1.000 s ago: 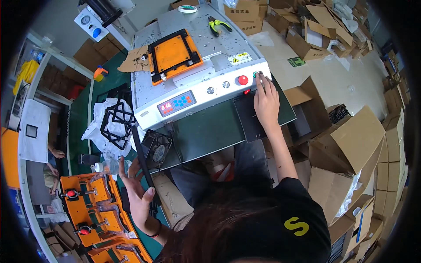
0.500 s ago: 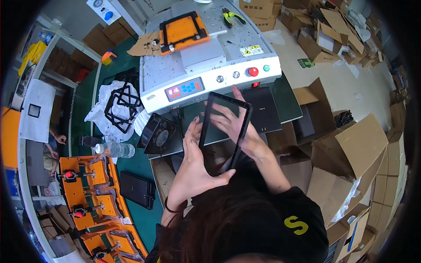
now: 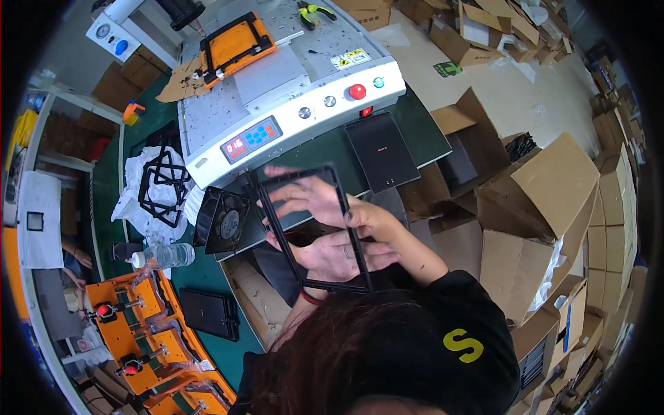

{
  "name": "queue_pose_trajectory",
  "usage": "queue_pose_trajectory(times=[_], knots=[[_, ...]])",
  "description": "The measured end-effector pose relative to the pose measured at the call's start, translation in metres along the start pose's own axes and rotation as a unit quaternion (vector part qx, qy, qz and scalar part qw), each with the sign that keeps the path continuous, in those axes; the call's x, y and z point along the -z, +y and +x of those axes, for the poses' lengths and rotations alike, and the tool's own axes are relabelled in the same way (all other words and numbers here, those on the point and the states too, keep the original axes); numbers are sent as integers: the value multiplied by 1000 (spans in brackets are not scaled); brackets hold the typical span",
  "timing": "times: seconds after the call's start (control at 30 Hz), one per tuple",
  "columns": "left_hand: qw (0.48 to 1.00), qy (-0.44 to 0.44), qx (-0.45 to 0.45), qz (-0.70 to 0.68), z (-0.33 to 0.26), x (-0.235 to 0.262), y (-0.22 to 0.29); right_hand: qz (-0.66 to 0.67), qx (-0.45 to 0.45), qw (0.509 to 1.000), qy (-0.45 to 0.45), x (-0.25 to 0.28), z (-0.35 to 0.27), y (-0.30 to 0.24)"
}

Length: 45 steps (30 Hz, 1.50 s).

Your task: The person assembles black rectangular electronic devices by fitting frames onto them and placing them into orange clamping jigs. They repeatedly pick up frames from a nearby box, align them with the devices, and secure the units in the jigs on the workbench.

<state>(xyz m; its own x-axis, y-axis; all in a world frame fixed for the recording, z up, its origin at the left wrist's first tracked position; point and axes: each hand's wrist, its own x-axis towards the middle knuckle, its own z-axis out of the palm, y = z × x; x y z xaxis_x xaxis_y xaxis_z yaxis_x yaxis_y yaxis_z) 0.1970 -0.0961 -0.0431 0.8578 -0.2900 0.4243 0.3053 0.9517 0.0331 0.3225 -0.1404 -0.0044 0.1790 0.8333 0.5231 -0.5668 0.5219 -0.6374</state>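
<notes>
A thin black rectangular frame (image 3: 351,238) is held tilted in front of my body. Both hands show through its middle, slightly hazy, as if through a clear pane. My right hand (image 3: 315,202) lies behind the upper part, fingers reaching past the left side and thumb at the right side. Lower down, my left hand (image 3: 332,254) is also behind it, with its thumb by the left side and its fingers out beyond the right. A flat black panel (image 3: 382,152) lies on the green table just beyond, under the front of a white machine (image 3: 290,128).
An orange fixture (image 3: 238,48) with a black frame sits on the machine, near green pliers (image 3: 315,14). At left are loose black frames (image 3: 162,183), a fan (image 3: 223,220), a bottle (image 3: 169,256), a black case (image 3: 207,315) and orange clamp jigs (image 3: 155,339). Cardboard boxes (image 3: 532,194) crowd the right.
The frame has turned to face me more and shifted slightly left and down. My left hand has slid behind it, fingers now pointing right. The whole view has shifted, bringing the machine further left.
</notes>
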Motion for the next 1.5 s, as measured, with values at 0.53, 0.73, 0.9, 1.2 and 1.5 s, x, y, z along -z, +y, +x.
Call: queue_pose_trajectory(times=[0.53,0.73,0.9,1.2,1.5], knots=[[991,39,-81,98,-24,-4,38,-841,-171,365,361,5,-120,-47],[974,112,-150,123,-7,-6,50,-779,-199,458,380,0,-114,-84],[914,211,-191,290,18,-7,54,-473,17,778,413,-16,-104,-73],[841,221,-257,421,41,-17,43,-747,30,606,272,-70,-35,-30],[837,111,-342,414,57,-7,45,-771,38,586,245,-72,-26,-23]])
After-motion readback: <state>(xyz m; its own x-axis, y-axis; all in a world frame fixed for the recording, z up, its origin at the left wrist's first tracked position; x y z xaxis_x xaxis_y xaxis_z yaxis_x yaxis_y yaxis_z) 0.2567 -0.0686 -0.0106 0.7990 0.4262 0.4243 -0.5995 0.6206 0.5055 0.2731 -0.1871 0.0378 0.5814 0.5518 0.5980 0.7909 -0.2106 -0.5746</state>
